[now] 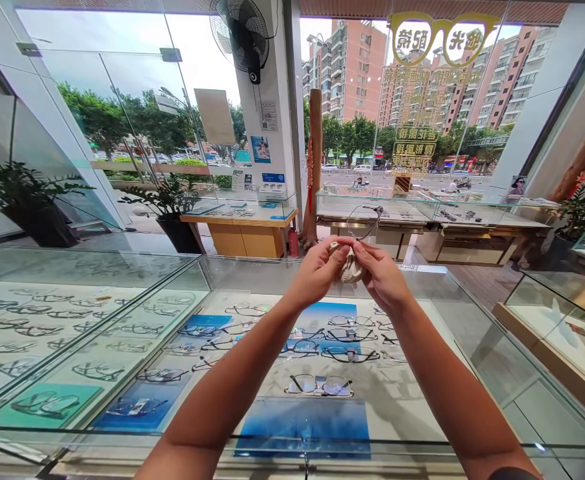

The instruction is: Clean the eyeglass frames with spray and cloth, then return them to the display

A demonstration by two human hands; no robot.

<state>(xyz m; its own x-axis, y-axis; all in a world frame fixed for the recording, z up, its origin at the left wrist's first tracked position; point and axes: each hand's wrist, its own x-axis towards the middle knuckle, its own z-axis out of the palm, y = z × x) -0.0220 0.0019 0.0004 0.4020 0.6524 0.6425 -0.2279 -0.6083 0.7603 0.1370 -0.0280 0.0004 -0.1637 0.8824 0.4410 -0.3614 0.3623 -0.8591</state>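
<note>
Both my hands are raised together above a glass display case (437, 287). My left hand (317, 270) and my right hand (380, 273) pinch a small pale cloth (351, 270) between their fingers. A thin-framed pair of glasses (362, 220) rises out of the cloth, its lens and temple sticking up above my fingertips. Both hands are closed around the cloth and the frame. Under the glass lie several rows of glasses (320, 385) on white and blue pads.
A second glass case (62, 313) with more glasses adjoins on the left. Further counters (240, 220) stand by the shop windows. Potted plants (172, 207) sit on the floor at the left and right. A wall fan (240, 33) hangs on a pillar.
</note>
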